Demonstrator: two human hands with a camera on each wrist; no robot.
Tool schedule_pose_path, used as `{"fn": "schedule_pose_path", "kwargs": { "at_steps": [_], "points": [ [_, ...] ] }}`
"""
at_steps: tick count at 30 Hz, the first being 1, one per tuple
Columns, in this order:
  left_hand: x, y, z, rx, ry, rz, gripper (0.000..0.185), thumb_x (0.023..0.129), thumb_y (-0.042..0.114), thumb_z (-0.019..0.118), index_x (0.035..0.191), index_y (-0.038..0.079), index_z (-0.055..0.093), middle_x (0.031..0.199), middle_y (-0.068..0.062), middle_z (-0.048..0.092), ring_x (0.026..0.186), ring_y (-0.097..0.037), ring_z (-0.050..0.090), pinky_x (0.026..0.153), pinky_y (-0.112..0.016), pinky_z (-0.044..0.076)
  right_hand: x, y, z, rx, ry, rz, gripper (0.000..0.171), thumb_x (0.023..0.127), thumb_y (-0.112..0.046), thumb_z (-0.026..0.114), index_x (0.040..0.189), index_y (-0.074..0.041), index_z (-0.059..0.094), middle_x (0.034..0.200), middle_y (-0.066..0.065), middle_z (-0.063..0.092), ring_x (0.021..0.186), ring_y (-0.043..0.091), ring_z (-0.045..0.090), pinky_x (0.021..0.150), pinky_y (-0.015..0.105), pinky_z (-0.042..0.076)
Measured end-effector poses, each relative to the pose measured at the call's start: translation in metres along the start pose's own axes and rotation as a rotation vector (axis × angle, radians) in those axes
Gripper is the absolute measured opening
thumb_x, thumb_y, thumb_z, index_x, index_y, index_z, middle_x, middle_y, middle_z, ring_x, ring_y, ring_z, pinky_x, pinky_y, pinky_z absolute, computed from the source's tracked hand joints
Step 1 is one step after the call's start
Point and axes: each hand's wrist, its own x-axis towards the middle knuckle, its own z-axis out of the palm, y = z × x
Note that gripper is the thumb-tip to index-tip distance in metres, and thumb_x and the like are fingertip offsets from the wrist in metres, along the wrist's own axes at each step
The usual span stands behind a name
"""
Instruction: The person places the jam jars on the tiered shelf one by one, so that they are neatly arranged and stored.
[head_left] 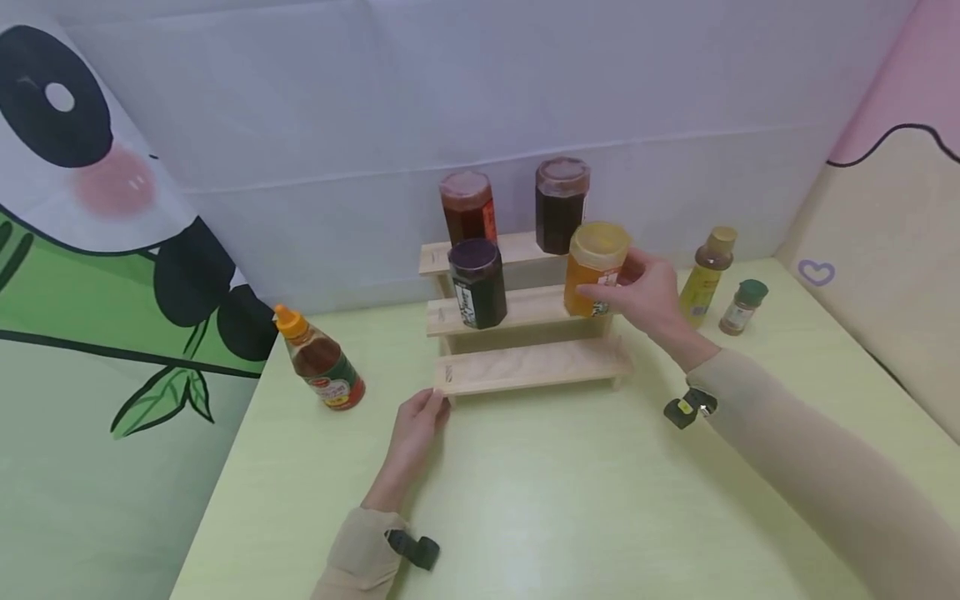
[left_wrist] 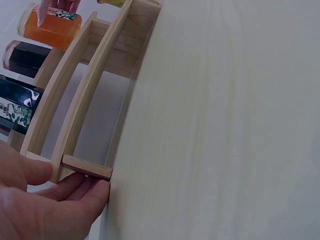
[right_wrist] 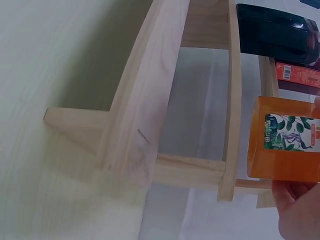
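Observation:
A three-step wooden rack [head_left: 532, 367] stands on the table. My right hand [head_left: 651, 292] grips an orange honey jar [head_left: 588, 279] at the right end of the middle step. In the right wrist view a narrow gap shows between the honey jar [right_wrist: 285, 137] and that step. My left hand [head_left: 416, 429] holds the left end of the lowest step; in the left wrist view the fingers [left_wrist: 92, 197] of that hand curl around its leg. A dark jar [head_left: 478, 283] sits at the left of the middle step. On the top step stand a red-labelled jar [head_left: 468, 208] and another dark jar [head_left: 561, 204].
Left of the rack stands a sauce bottle [head_left: 318, 358] with an orange cap. To the right are a yellow-labelled bottle [head_left: 707, 275] and a small green-capped spice jar [head_left: 742, 308]. A white cloth backdrop [head_left: 337, 125] hangs behind the table [head_left: 525, 500].

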Motion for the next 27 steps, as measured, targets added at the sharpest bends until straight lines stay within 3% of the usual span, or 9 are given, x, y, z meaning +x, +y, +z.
{"fn": "schedule_pose_path", "kwargs": {
  "at_steps": [5,14,19,27],
  "points": [
    [0.0,-0.001,0.004,0.002,-0.001,-0.004,0.036,0.104,0.017,0.042,0.127,-0.008,0.052,0.138,-0.023,0.045,0.126,-0.03,0.045,0.098,-0.029,0.045,0.005,-0.001,0.007,0.011,0.015,-0.017,0.059,0.067,-0.026,0.089,0.117,-0.007,0.065,0.107,0.007,0.067,0.088,0.019,0.062,0.073,0.022,0.053],
    [-0.003,0.0,0.005,0.017,0.003,0.002,0.036,0.104,0.018,0.042,0.128,-0.008,0.052,0.138,-0.022,0.045,0.126,-0.03,0.045,0.097,-0.029,0.046,0.006,0.002,0.014,-0.064,0.017,0.016,0.062,0.064,-0.038,0.089,0.115,-0.011,0.065,0.097,0.006,0.065,0.076,0.02,0.05,0.058,0.025,0.043],
    [-0.003,0.001,0.005,0.015,-0.002,0.0,0.037,0.104,0.019,0.042,0.128,-0.008,0.051,0.139,-0.022,0.045,0.126,-0.03,0.045,0.098,-0.03,0.045,0.005,0.002,0.017,-0.023,-0.005,0.046,0.067,0.064,-0.036,0.089,0.119,-0.01,0.063,0.108,0.006,0.066,0.088,0.019,0.059,0.076,0.028,0.053],
    [-0.002,0.001,0.004,0.017,-0.001,0.004,0.036,0.104,0.018,0.042,0.128,-0.007,0.052,0.137,-0.022,0.046,0.126,-0.029,0.046,0.096,-0.028,0.046,-0.003,0.008,0.007,-0.076,-0.057,0.018,0.076,0.067,-0.042,0.086,0.131,-0.012,0.057,0.125,0.004,0.061,0.112,0.019,0.057,0.097,0.034,0.047]
  ]
}}
